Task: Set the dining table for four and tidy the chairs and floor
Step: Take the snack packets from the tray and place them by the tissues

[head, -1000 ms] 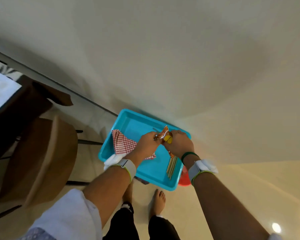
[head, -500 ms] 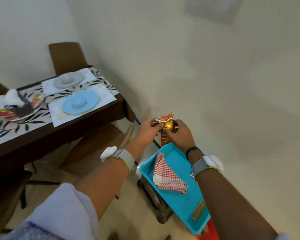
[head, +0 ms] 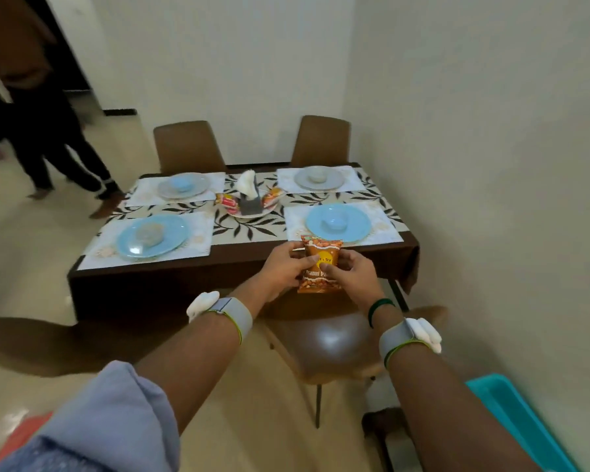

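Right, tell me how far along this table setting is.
Done: four placemats each carry a plate and bowl, and a centre plate holds tissues and snacks. In hand: left hand and right hand hold an orange snack packet at the table edge. Left: the near chair stands pulled out, the teal tray sits aside, and no cutlery shows.

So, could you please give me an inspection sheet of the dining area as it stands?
Surface: dining table, leaf-pattern runner, four placemats.
Job's things: four plates, a bowl on each; snack packet held up before the table.
Clutter: centre plate with tissue holder and red sachets.
Hands: left hand and right hand both grip the packet.
Cables: nothing seen.
Surroundings: near chair pulled out, two far chairs tucked in, turquoise tray lower right, another person's legs far left.
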